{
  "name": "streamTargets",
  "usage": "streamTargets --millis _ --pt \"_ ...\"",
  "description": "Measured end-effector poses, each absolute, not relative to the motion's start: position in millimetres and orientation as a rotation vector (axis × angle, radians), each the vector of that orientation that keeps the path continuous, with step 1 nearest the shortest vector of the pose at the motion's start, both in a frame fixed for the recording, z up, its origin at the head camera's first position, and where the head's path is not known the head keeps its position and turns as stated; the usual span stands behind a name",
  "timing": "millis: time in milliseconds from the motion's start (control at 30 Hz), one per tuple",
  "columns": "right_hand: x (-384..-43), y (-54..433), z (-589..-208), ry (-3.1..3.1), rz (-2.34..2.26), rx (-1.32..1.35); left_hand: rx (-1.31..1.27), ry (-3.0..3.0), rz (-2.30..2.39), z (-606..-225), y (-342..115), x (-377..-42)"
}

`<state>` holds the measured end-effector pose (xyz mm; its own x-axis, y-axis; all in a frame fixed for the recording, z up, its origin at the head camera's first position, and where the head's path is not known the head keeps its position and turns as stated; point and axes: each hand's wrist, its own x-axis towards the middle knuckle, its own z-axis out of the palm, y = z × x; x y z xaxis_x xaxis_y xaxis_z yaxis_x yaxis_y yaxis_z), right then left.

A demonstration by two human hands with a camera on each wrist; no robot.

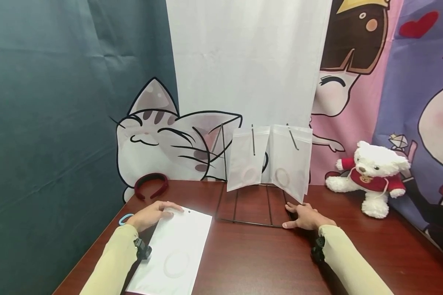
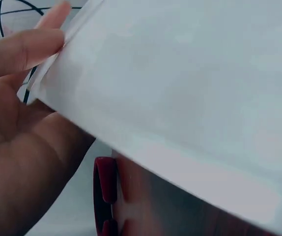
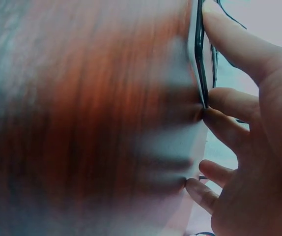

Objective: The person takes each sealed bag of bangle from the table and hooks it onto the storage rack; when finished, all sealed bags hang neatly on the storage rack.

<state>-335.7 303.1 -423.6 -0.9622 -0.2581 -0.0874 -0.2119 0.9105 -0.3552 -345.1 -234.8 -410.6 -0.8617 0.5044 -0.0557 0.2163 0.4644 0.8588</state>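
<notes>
My left hand (image 1: 156, 215) pinches the upper left corner of a flat white pouch (image 1: 184, 246). The pouch has a small punched hole near its top edge and a faint ring shape showing through. In the left wrist view, the pouch (image 2: 180, 88) spreads out from between the thumb and fingers. My right hand (image 1: 305, 217) rests at the front right corner of a black wire rack (image 1: 252, 223). In the right wrist view, thumb and forefinger touch the rack's wire (image 3: 199, 54), the other fingers spread lower down. Two white pouches, left (image 1: 247, 157) and right (image 1: 291, 164), hang on the rack's hooks.
A dark red headband (image 1: 162, 188) lies at the back left of the brown table (image 1: 251, 262). Near my left wrist lies a light blue ring-shaped thing (image 1: 122, 219). A white teddy bear (image 1: 376, 168) in a red top sits at the right. Printed curtains stand behind.
</notes>
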Motion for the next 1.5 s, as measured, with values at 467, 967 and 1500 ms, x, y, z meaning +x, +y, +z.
streamTargets --millis 467,967,1500 --pt "-340 304 -420 2.921 -0.522 -0.406 0.590 2.690 1.313 -370 -208 -336" --pt "-339 317 -420 2.892 -0.495 -0.410 0.752 2.634 1.717 -317 -171 -328" --pt "-341 317 -423 2.885 -0.525 -0.414 1.012 2.686 1.850 -291 -131 -328"
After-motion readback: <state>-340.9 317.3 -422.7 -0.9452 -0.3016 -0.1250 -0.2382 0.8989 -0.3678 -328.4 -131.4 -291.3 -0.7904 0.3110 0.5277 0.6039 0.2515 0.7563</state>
